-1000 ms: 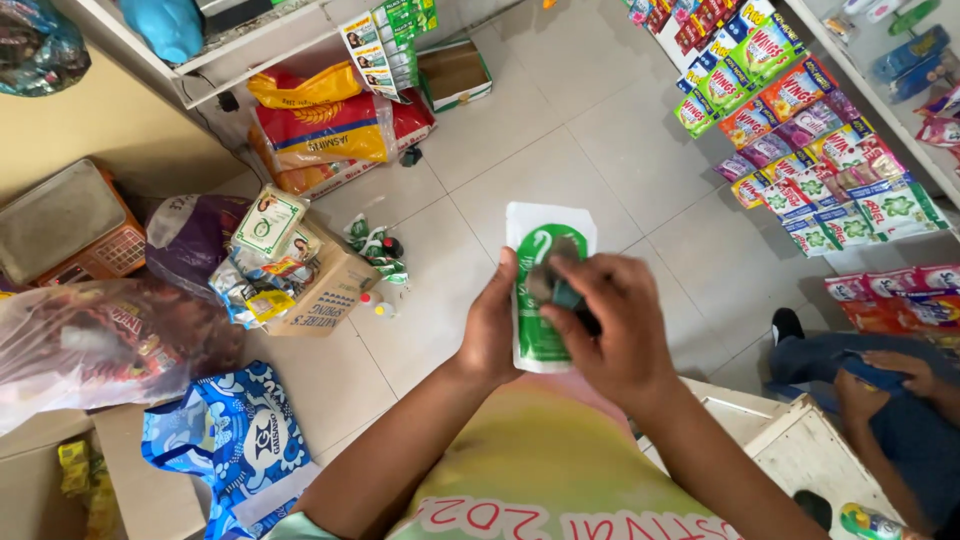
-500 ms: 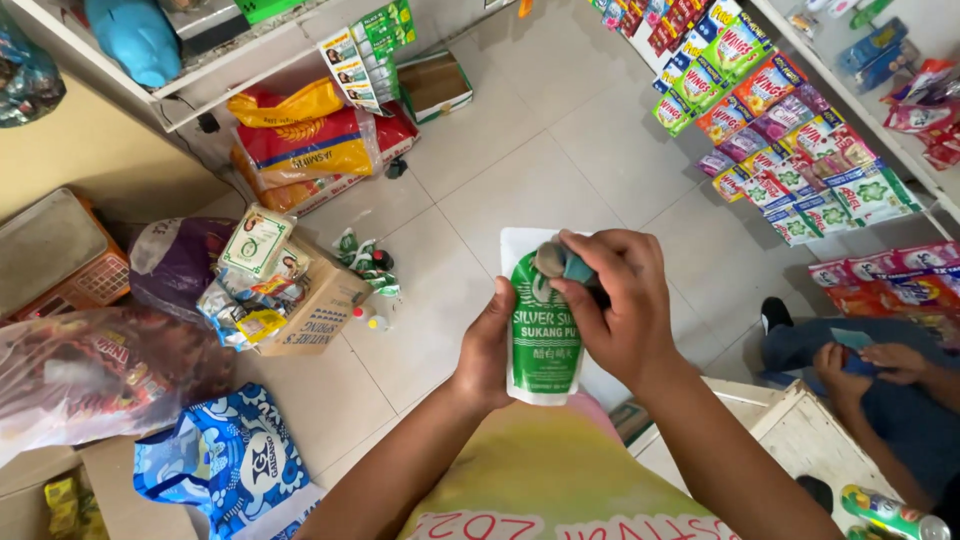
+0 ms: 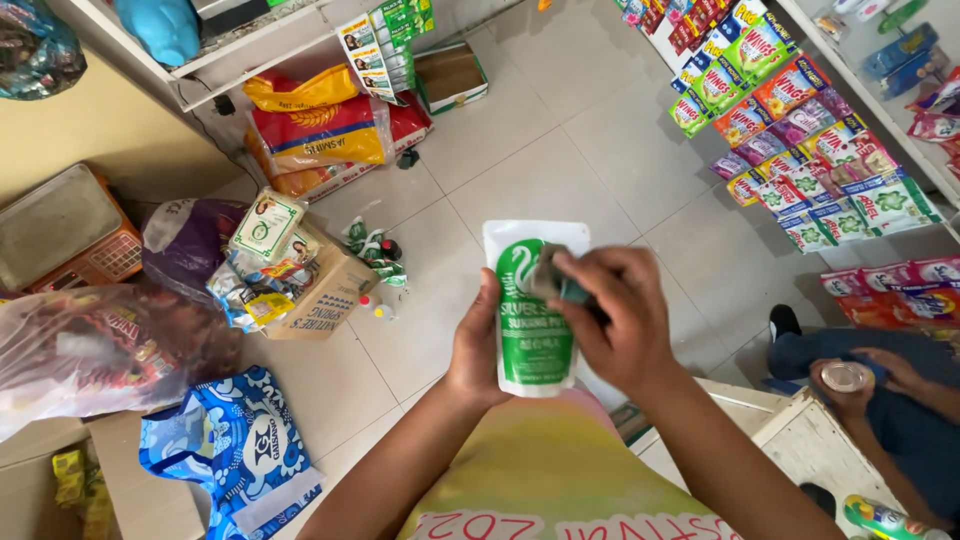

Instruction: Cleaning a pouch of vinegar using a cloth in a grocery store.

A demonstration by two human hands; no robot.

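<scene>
Item: flat white-and-green plastic pouch (image 3: 535,320), held upright at frame centre, above the tiled floor (image 3: 600,150).
Left hand (image 3: 478,345): closed along the pouch's left edge.
Right hand (image 3: 615,315): fingers pinched on a small dark-green object (image 3: 553,277), pressed to the pouch front near its top.
Progress: judged mid-way; the object is applied to the pouch, the pouch not yet put down.
Surroundings: cardboard box of packets (image 3: 300,280), left of centre.

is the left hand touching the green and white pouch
Touching. The head view shows the left hand gripping the left edge of the green and white pouch, thumb lying on its front.
</scene>
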